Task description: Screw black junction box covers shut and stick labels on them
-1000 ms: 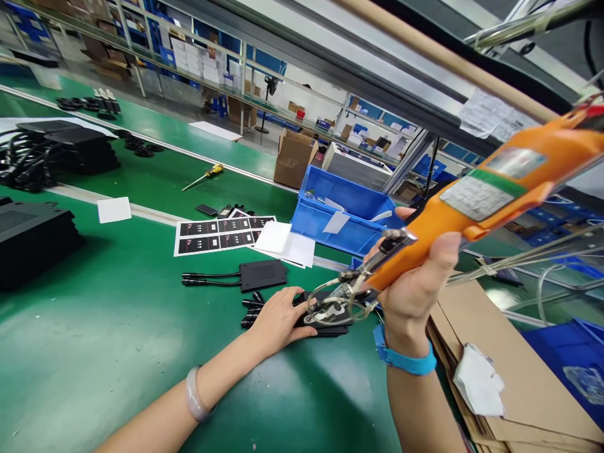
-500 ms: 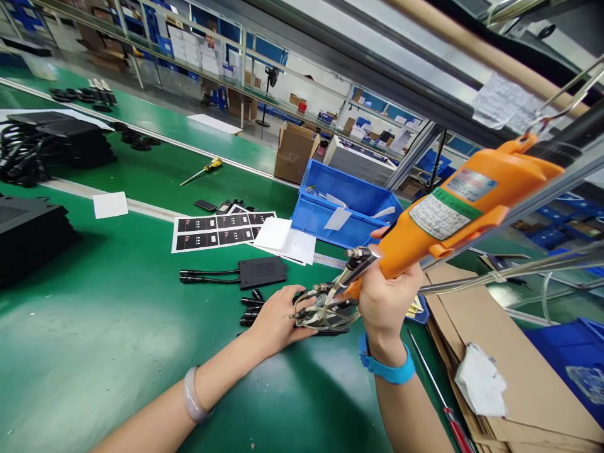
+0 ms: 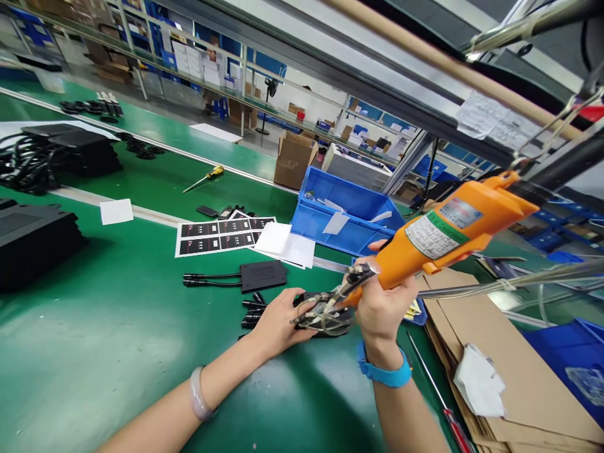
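Nearest, well in front of the open blue bin (image 3: 309, 223): left hand (image 3: 278, 321) holds a black unit (image 3: 315, 294) by its left end, thumb on the near side, fingers spread over the top. Black plugs (image 3: 255, 311) just left of that hand, also in front of the bin. Right hand (image 3: 384, 302), blue strap (image 3: 384, 372) at the wrist, is wrapped around an orange power tool (image 3: 425, 245) that slants up past the bin's right side. Loops of thin tubing (image 3: 330, 324) at its lower end cover much of the unit; tip contact cannot be made out. Right of the bin, nearer: red-handled screwdriver (image 3: 455, 428), then brown cardboard sheets (image 3: 523, 365). Left of the bin, nearer: second black unit (image 3: 263, 275) with two leads, then printed label sheet (image 3: 201, 238); far left, stacked black boxes (image 3: 33, 248). Left of the bin, further: yellow-handled screwdriver (image 3: 207, 177). Behind the bin: brown carton (image 3: 295, 160); far beyond, a fan (image 3: 270, 88)
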`<state>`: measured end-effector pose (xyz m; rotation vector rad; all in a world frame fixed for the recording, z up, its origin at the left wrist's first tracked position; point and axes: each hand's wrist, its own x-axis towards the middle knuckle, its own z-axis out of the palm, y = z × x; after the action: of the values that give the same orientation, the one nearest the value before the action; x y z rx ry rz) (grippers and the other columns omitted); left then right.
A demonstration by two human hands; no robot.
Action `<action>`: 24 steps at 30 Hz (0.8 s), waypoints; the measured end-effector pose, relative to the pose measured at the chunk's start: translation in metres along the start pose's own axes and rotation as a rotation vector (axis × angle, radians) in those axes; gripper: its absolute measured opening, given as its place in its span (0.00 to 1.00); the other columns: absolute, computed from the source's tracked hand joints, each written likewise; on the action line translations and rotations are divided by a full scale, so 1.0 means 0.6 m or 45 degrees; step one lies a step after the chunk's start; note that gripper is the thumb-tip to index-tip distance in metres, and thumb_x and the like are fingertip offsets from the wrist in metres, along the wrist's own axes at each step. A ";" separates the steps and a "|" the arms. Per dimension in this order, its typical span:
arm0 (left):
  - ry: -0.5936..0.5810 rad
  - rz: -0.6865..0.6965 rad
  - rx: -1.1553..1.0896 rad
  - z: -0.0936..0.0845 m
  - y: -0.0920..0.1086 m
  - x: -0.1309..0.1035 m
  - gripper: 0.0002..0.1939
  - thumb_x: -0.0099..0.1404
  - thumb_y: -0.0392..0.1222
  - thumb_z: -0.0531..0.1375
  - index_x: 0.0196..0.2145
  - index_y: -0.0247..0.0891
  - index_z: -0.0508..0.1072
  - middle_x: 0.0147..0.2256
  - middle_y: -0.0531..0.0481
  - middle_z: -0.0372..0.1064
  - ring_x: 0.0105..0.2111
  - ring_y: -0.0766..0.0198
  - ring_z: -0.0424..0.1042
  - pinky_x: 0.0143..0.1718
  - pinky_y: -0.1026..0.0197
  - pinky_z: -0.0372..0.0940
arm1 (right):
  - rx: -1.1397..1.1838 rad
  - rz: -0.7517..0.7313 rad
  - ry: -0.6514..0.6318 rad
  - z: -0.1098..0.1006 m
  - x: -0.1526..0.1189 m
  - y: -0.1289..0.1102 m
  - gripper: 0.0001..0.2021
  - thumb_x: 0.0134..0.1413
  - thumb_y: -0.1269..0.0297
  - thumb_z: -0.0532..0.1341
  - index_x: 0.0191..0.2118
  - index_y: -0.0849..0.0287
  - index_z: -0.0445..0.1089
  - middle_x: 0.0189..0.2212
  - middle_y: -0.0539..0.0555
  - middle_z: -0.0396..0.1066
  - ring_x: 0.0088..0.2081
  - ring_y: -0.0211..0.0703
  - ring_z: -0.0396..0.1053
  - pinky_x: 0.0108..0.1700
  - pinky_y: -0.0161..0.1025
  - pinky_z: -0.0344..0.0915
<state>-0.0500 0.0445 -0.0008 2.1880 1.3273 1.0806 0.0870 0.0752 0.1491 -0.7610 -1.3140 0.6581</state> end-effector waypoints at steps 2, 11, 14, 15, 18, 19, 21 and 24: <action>-0.004 -0.017 -0.001 -0.013 0.002 0.001 0.33 0.57 0.42 0.70 0.58 0.42 0.64 0.53 0.39 0.68 0.52 0.46 0.70 0.50 0.47 0.70 | 0.128 0.052 0.033 -0.015 0.015 -0.009 0.10 0.53 0.65 0.65 0.41 0.55 0.68 0.22 0.44 0.65 0.18 0.34 0.63 0.20 0.34 0.65; 0.127 -0.533 0.224 -0.156 -0.093 0.007 0.33 0.60 0.46 0.67 0.57 0.40 0.56 0.50 0.39 0.71 0.48 0.45 0.74 0.44 0.49 0.71 | 0.281 0.002 0.157 -0.089 0.128 -0.070 0.13 0.41 0.71 0.64 0.38 0.57 0.72 0.14 0.42 0.58 0.15 0.35 0.52 0.15 0.33 0.54; 0.064 -0.547 0.304 -0.174 -0.130 -0.002 0.32 0.59 0.45 0.66 0.56 0.36 0.58 0.50 0.34 0.72 0.48 0.42 0.74 0.43 0.47 0.72 | 0.232 0.003 0.120 -0.101 0.128 -0.056 0.12 0.42 0.71 0.66 0.38 0.57 0.73 0.16 0.44 0.62 0.16 0.35 0.56 0.16 0.34 0.57; 0.052 -0.532 0.318 -0.173 -0.135 -0.005 0.32 0.58 0.43 0.67 0.56 0.35 0.60 0.50 0.33 0.72 0.50 0.40 0.73 0.45 0.45 0.71 | 0.210 0.020 0.097 -0.105 0.125 -0.049 0.12 0.43 0.71 0.67 0.37 0.56 0.74 0.17 0.45 0.63 0.16 0.35 0.58 0.17 0.34 0.58; 0.076 -0.454 0.386 -0.152 -0.122 -0.005 0.31 0.59 0.39 0.66 0.58 0.34 0.63 0.58 0.31 0.65 0.61 0.36 0.61 0.58 0.36 0.61 | 0.127 0.058 0.069 -0.114 0.113 -0.026 0.10 0.46 0.68 0.68 0.38 0.55 0.74 0.21 0.46 0.65 0.18 0.34 0.61 0.19 0.34 0.61; 0.093 -0.395 0.401 -0.140 -0.110 -0.004 0.29 0.61 0.39 0.65 0.58 0.35 0.64 0.60 0.32 0.62 0.63 0.36 0.57 0.61 0.34 0.56 | 0.095 0.060 0.070 -0.115 0.109 -0.019 0.10 0.47 0.67 0.68 0.38 0.55 0.74 0.21 0.46 0.66 0.19 0.34 0.61 0.19 0.34 0.61; 0.071 -0.225 0.380 -0.113 -0.080 0.001 0.23 0.68 0.44 0.61 0.59 0.39 0.66 0.62 0.35 0.60 0.64 0.39 0.56 0.63 0.34 0.55 | 0.033 0.055 0.077 -0.117 0.099 -0.006 0.11 0.49 0.65 0.68 0.40 0.57 0.73 0.21 0.45 0.66 0.18 0.34 0.62 0.17 0.32 0.60; -0.107 0.009 0.293 -0.070 -0.035 0.004 0.24 0.68 0.52 0.61 0.59 0.45 0.69 0.61 0.37 0.61 0.62 0.42 0.60 0.60 0.37 0.61 | 0.020 0.080 0.057 -0.117 0.085 0.009 0.13 0.49 0.63 0.67 0.43 0.57 0.72 0.20 0.44 0.66 0.16 0.34 0.62 0.15 0.31 0.59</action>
<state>-0.0937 0.0535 0.0134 2.3741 1.4708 0.8646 0.1636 0.1109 0.1689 -0.8026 -1.2470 0.6969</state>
